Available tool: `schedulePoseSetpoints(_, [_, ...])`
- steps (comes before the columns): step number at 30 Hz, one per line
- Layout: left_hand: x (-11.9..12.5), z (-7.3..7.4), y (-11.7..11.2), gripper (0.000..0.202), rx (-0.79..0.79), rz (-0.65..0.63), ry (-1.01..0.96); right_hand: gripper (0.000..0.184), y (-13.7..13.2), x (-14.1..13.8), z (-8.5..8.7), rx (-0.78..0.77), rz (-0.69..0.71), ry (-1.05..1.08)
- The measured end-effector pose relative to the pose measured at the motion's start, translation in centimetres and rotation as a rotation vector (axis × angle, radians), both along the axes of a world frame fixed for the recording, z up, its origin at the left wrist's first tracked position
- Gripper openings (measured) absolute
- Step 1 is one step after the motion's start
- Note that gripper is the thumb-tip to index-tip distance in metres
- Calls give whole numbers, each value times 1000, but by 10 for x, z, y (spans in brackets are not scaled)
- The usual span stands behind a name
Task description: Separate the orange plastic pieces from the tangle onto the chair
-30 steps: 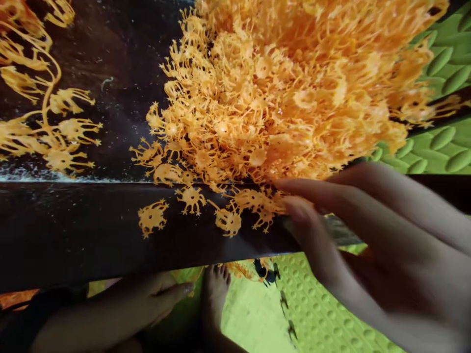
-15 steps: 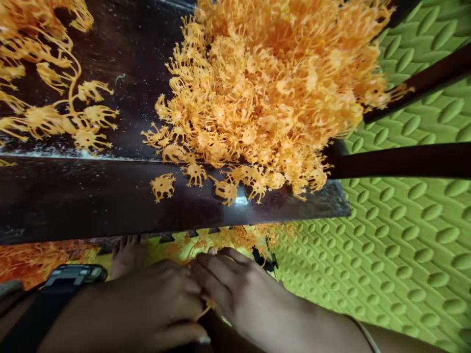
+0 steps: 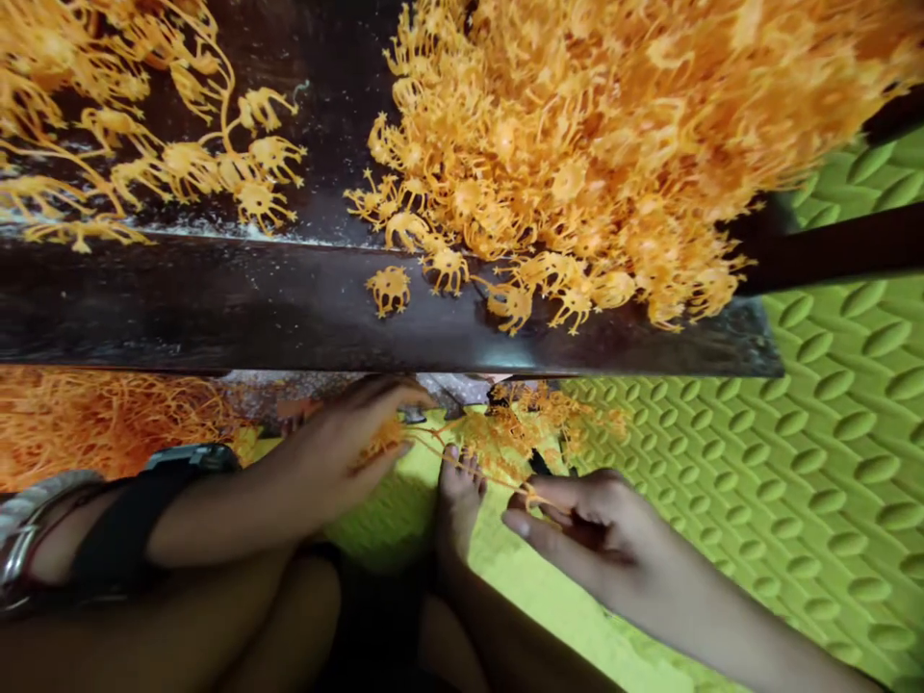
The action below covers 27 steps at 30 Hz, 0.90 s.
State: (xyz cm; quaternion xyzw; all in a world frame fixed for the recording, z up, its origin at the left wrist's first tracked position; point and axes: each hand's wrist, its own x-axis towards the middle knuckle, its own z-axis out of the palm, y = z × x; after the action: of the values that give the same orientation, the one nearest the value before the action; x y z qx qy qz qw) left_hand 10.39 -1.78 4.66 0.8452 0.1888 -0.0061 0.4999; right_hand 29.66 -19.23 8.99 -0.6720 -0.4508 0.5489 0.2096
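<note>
My left hand (image 3: 346,452), below the low dark table's front edge (image 3: 289,327), is closed on a small bunch of orange plastic pieces (image 3: 382,438). A thin orange strand (image 3: 473,467) runs from there to my right hand (image 3: 577,529), which pinches its other end. The two hands are apart with the strand stretched between them over my bare foot (image 3: 458,496). A big heap of orange spidery plastic pieces (image 3: 592,135) lies on the table above.
Branched orange sprues with pieces attached (image 3: 144,144) lie on the table's left. A pile of bare orange strands (image 3: 93,419) sits on the floor at left. More orange pieces (image 3: 549,423) lie under the table edge on the green embossed foam mat (image 3: 830,443).
My right hand came down from the heap on the table to below its edge and met my left hand. The hands have since moved apart, drawing an orange strand out between them.
</note>
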Motion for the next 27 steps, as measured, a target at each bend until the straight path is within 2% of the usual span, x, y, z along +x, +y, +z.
schedulePoseSetpoints(2, [-3,0,1,20,-85,53,62,28,-6,1,-2,-15,75,-84])
schedulePoseSetpoints(4, [-6,-1,1,15,-154,35,57,24,-11,-1,-6,-8,166,-208])
schedulePoseSetpoints(6, [-9,-3,1,16,-148,12,-6,22,-12,-4,-10,-2,184,-229])
schedulePoseSetpoints(9, [-11,-3,0,17,-57,-19,-140,45,-5,-13,-18,-114,82,34])
schedulePoseSetpoints(12, [-11,0,-3,24,47,-99,-286,39,6,-22,-26,-179,-122,284])
schedulePoseSetpoints(14, [-11,2,-6,28,89,-156,-346,28,13,-27,-28,-48,-226,186])
schedulePoseSetpoints(16, [-11,3,-7,29,116,-205,-383,18,18,-29,-26,163,-246,-89])
schedulePoseSetpoints(18, [-12,3,-7,29,152,-239,-411,18,22,-30,-22,376,-227,-319])
schedulePoseSetpoints(20, [-13,4,-7,25,227,-276,-459,26,26,-30,-18,489,-224,-354])
schedulePoseSetpoints(22, [-14,7,-6,22,325,-315,-497,37,30,-31,-17,389,-279,-178])
schedulePoseSetpoints(25, [-18,12,-7,28,444,-393,-473,40,35,-31,-21,-85,-424,298])
schedulePoseSetpoints(27, [-21,14,-8,34,481,-473,-429,44,35,-30,-26,-326,-441,522])
